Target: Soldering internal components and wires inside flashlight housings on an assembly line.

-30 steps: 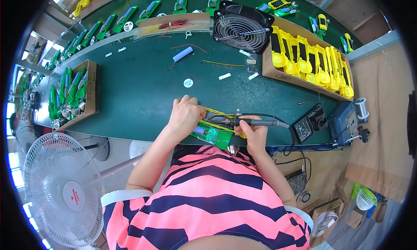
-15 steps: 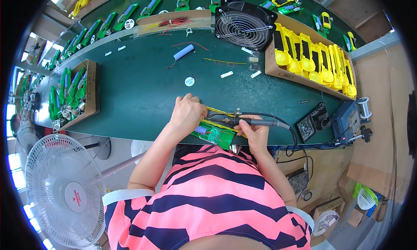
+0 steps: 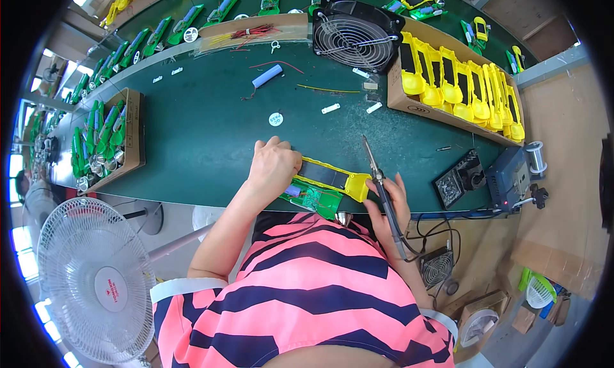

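My left hand [image 3: 275,168] is closed on the left end of a yellow plastic casing [image 3: 356,185] with a dark panel set in it; its fingertips are partly hidden. Just below, nearer my body, lies a green casing [image 3: 327,203] with a circuit board, thin wires, a blue cylindrical battery [image 3: 293,190] and a silver lamp cup [image 3: 343,218] at its right end. In my right hand [image 3: 395,208] rests a soldering iron [image 3: 386,202], its tip slanting up and away to the left. My right fingers are beside the yellow casing's wide end; whether they touch it is unclear.
A carton of yellow casings [image 3: 448,109] and a black fan [image 3: 356,42] stand at the back right. Right lie a soldering station [image 3: 505,179] and iron stand [image 3: 459,181]. A carton of green casings [image 3: 133,134] sits left. A loose battery [image 3: 267,76] lies behind my hands.
The soldering iron has swung from lying across the yellow casing to pointing up and away, right of it. My right hand has shifted slightly right; my left hand keeps its hold.
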`<state>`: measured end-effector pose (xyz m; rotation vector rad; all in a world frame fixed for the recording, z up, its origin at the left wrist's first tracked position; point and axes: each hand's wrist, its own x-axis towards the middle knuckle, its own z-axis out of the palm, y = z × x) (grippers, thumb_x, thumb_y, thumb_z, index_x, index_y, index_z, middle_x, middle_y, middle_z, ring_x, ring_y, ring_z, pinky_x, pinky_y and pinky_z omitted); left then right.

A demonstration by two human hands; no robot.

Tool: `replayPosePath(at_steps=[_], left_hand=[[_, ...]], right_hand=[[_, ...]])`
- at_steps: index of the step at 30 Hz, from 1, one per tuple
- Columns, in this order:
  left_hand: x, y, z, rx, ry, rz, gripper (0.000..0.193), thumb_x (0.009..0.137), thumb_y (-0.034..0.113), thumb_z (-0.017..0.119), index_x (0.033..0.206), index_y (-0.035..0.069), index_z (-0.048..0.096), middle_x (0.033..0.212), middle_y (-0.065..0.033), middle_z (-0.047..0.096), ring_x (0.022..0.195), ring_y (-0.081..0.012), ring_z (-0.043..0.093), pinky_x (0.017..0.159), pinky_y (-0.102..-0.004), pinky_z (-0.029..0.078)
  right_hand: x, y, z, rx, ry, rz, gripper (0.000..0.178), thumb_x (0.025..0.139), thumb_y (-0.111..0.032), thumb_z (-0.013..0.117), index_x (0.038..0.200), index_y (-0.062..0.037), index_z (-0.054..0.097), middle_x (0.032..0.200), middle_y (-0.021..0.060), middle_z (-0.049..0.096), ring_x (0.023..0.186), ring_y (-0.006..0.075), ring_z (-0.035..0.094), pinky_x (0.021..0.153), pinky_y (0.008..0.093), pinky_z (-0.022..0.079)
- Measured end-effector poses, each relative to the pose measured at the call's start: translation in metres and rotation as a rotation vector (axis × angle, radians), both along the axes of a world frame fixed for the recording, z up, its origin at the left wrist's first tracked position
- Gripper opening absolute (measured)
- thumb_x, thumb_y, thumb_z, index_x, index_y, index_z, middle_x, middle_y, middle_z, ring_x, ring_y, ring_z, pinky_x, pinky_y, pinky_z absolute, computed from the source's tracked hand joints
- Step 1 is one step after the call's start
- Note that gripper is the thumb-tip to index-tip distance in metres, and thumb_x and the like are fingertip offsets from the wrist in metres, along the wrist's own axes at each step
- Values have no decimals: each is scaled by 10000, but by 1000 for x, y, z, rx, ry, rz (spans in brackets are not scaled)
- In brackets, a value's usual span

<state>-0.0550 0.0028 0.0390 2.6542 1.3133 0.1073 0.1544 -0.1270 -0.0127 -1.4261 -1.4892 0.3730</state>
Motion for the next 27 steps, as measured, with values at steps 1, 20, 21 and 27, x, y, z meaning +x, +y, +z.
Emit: replayPosePath(at_steps=[1, 20, 21, 27], left_hand=[[0, -1, 1, 8, 18, 5, 31, 617, 92, 622, 615, 122, 629, 665, -21, 542, 757, -201, 503, 663, -332, 355], [23, -49, 38, 54, -155, -374, 123, 629, 100, 562, 741, 84, 611, 834, -45, 519, 839, -214, 484, 715, -334, 374], [24, -55, 27, 89, -99, -352, 119, 640, 106, 548, 741, 81, 606, 844, -48, 518, 847, -211, 481, 717, -336, 373], [28, -51, -2, 189, -280, -343, 110, 640, 95, 523, 742, 72, 556, 708, -40, 461, 717, -193, 475, 669, -308, 368]], right_hand=[[0, 0, 1, -1, 2, -3, 424, 725, -160, 674, 1096, -35, 509, 1016, 78, 612, 1025, 271, 540, 1006, 476, 254], [6, 4, 1, -116, 57, 88, 548, 681, -77, 687, 1132, -44, 378, 1085, 60, 597, 1034, 234, 549, 1042, 480, 180], [4, 4, 3, -115, 74, 106, 546, 680, -69, 684, 1133, -43, 380, 1087, 58, 596, 1042, 233, 544, 1043, 475, 184], [2, 8, 3, -99, 131, 108, 542, 675, -27, 668, 1138, -31, 385, 1087, 61, 594, 1069, 249, 521, 1026, 434, 259]])
